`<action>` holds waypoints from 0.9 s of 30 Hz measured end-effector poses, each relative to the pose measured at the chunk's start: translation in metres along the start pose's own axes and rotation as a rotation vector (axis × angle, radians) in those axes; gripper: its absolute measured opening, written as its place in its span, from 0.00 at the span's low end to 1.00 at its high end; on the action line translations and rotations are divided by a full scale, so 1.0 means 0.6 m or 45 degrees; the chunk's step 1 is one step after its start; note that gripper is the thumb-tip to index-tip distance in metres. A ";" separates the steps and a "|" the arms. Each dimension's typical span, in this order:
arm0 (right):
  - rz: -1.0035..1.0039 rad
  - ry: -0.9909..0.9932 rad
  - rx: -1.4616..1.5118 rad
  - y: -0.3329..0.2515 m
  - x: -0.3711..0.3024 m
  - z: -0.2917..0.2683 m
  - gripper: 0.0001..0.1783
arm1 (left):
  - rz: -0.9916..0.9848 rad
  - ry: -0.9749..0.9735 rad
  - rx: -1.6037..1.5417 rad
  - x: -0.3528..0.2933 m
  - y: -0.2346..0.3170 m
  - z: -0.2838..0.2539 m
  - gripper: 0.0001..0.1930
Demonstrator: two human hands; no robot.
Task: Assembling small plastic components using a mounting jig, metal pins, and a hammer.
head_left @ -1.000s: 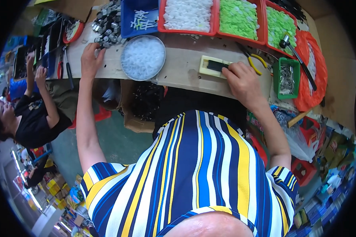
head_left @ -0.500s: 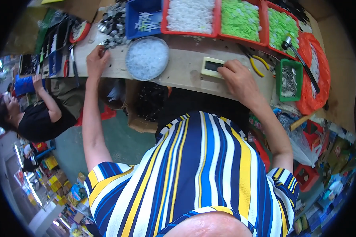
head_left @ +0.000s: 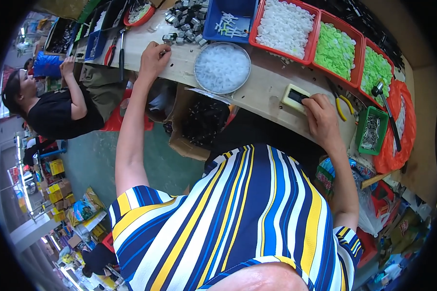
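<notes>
My left hand point(head_left: 154, 60) is above the worktable with fingers curled and pressed together. Just beyond it lies a loose pile of small black and silver parts point(head_left: 185, 23); whatever is in the pinch is hidden. On the right, a cream block point(head_left: 294, 98) with a dark recess rests near the table's front edge. My right hand point(head_left: 321, 119) has its bent fingertips together at the block's right end, by the recess. What they grip there is too small to make out. Between my hands stands a round tub of translucent white pieces point(head_left: 222, 68).
Along the back stand a blue bin point(head_left: 229, 22) and red bins point(head_left: 320, 36) of white and green pieces. Right lie yellow-handled pliers point(head_left: 344, 107), a hammer point(head_left: 388, 114), a green tray point(head_left: 372, 130) and a red bag point(head_left: 404, 126). Another person point(head_left: 53, 104) sits at left.
The whole view has swung, so the table and bins appear farther right. My left hand stays by the pile of parts, and my right fingertips stay at the block.
</notes>
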State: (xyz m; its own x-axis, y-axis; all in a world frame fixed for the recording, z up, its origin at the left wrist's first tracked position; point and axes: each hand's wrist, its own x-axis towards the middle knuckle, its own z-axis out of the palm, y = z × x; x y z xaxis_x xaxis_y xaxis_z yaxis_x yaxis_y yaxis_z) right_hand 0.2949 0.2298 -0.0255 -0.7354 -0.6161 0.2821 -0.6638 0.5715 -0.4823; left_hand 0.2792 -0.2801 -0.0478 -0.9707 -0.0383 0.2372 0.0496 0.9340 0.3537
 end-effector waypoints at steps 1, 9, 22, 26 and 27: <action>-0.006 0.006 0.008 0.000 0.001 0.000 0.13 | -0.036 0.025 -0.020 -0.004 0.002 0.000 0.10; 0.003 0.027 0.135 0.005 -0.002 -0.010 0.13 | -0.589 0.155 -0.874 -0.029 0.013 -0.007 0.16; -0.177 0.261 0.158 -0.076 0.064 -0.008 0.20 | -0.432 -0.804 -1.587 -0.025 0.411 0.040 0.15; -0.087 0.294 0.108 -0.047 0.042 -0.008 0.17 | -0.429 -0.867 -1.706 -0.017 0.452 0.081 0.15; -0.083 0.288 0.101 -0.041 0.038 -0.006 0.17 | -0.428 -0.870 -1.716 -0.018 0.457 0.089 0.15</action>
State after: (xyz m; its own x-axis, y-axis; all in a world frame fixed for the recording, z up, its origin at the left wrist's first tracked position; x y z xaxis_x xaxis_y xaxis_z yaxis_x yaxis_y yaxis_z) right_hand 0.2939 0.2037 -0.0043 -0.7088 -0.5086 0.4889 -0.7049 0.4844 -0.5181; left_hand 0.2908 -0.0046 -0.0017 -0.8805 0.3412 -0.3291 -0.3819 -0.0993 0.9189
